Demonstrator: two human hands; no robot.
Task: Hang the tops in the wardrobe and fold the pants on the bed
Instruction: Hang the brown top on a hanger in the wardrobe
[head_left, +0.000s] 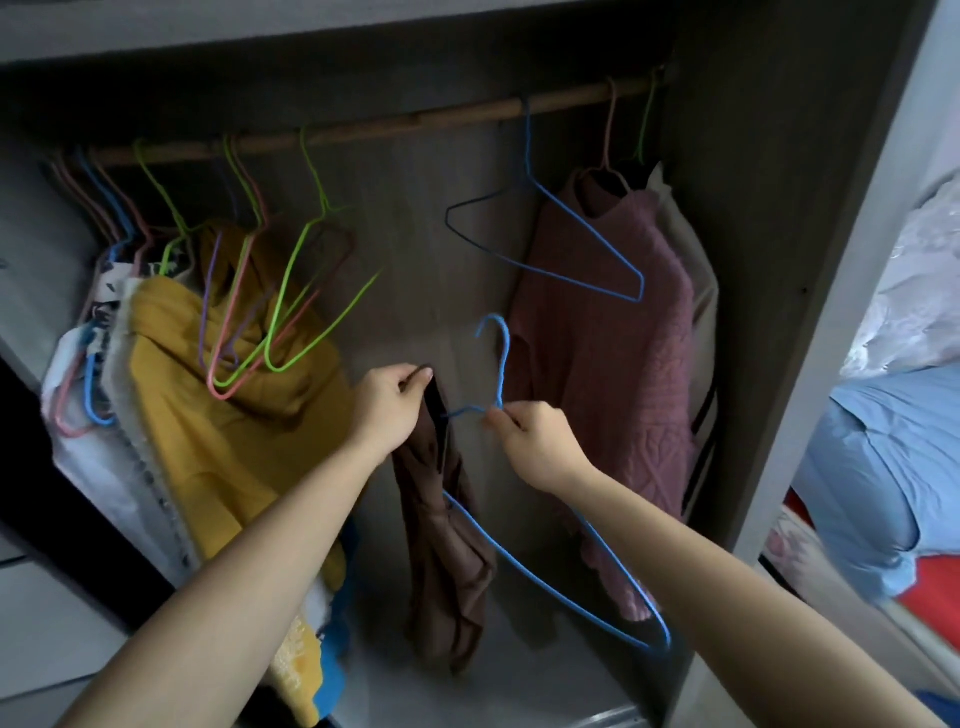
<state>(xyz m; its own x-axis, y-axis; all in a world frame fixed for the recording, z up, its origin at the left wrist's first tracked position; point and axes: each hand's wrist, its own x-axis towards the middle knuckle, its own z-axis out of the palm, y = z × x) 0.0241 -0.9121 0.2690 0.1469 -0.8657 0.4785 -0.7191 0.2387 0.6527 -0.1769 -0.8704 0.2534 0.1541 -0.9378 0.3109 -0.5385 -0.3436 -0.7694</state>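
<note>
Wardrobe (415, 234) interior, seen from above and in front.

Left hand (389, 410): fingers curled, pinching the upper edge of the brown top (441, 561). Remainder of the top hanging straight down below that hand, bunched and narrow, long axis vertical.

Right hand (537, 441): fingertips closed on the neck of the blue hanger (503, 371), just beside the top's pinched edge. Hook pointing up. One shoulder of the hanger touching or just entering the cloth near the left hand, the other slanting down and to the right, in front of the pink sweater (613, 374).

Key relation: top immediately left of the right hand and directly under the left, so the hanger's near shoulder lies level with the gathered edge. Both hands about equally near. Whether the wire is already inside the neck opening: cannot tell.

Probable step: threading the hanger into the top, not yet hung.

Rod (363, 130) well above both hands, with a free stretch between the left cluster of hangers and the sweater. Bed (878, 467) at far right.
</note>
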